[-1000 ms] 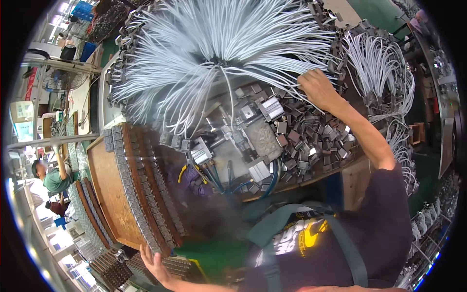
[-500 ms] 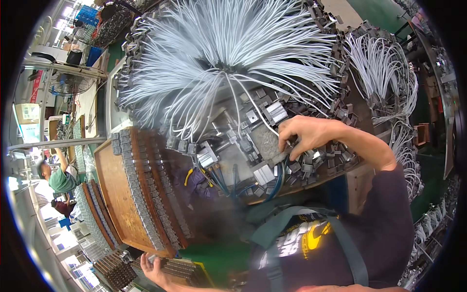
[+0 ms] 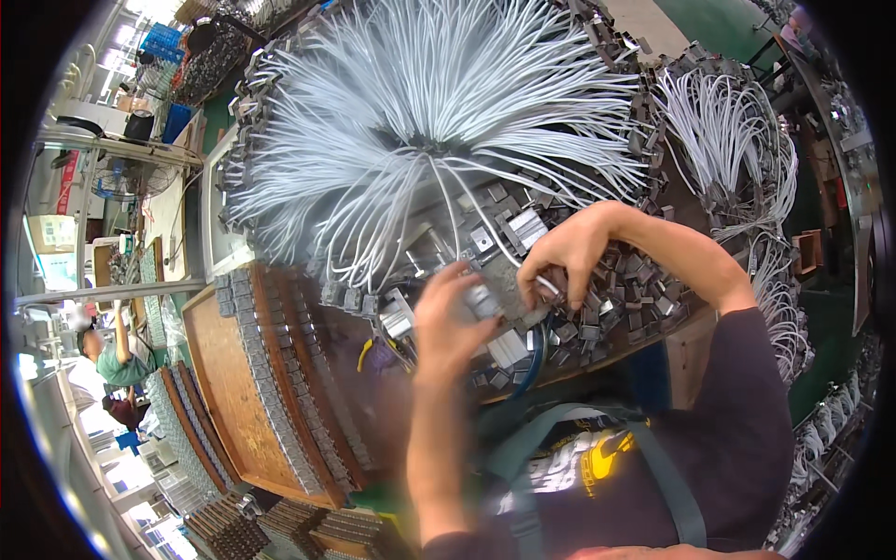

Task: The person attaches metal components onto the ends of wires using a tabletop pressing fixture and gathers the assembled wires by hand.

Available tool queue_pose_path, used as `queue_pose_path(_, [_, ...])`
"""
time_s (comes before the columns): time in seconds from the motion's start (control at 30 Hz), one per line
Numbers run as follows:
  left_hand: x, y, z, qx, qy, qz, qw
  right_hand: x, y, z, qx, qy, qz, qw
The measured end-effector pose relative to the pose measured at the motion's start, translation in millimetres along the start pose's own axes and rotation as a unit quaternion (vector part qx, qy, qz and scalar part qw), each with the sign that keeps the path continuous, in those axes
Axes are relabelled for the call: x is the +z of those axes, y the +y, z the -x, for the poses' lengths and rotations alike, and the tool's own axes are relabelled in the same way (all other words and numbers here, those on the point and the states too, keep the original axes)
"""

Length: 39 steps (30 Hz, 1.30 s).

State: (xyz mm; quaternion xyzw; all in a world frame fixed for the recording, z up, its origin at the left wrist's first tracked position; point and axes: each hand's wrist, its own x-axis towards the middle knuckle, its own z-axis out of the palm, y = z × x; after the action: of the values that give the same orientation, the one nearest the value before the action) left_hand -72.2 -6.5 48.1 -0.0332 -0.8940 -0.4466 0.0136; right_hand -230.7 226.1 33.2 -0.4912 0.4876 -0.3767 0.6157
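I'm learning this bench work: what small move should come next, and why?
Probably bring the grey block toward the white cable: the right hand pinches the cable near its end, while the blurred left hand, seemingly holding the block, is nearby but apart.

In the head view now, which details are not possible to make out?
All in the head view:
Whether the left hand grips the grey piece: blurred.
The lower end of the white cable: partly covered by the right hand.
Part of the metal fixture: hidden behind the left hand.
Top of the cable bundle: cut off by the upper edge.
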Motion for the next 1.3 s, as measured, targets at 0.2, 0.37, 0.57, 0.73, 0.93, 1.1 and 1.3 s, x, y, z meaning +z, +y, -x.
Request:
queue_pose_path(0.2, [-47,14,-32,-0.091,-0.110,0.138,0.980,19,-22,-22,0.192,0.035,0.297,0.935])
queue_pose_path(0.37, [-117,38,-16,0.075,0.016,-0.421,0.904,36,-21,-36,0.059,0.238,0.317,0.916])
queue_pose_path(0.57, [-22,7,43,-0.085,-0.060,-0.055,0.993,46,-36,-53,-0.029,0.338,0.218,0.915])
queue_pose_path(0.73, [6,-19,52,-0.147,-0.033,0.193,0.970,48,-21,-61,-0.008,0.277,0.143,0.950])
queue_pose_path(0.93, [0,-24,48,-0.272,-0.036,0.314,0.909,49,-20,-66,-0.016,0.272,0.123,0.954])
queue_pose_path(1.1, [-9,-9,39,-0.170,-0.082,0.114,0.975,52,-12,-67,-0.027,0.280,0.170,0.944])
queue_pose_path(1.3, [-16,-11,40,-0.210,-0.127,0.167,0.955,52,-15,-64,-0.036,0.267,0.096,0.958])
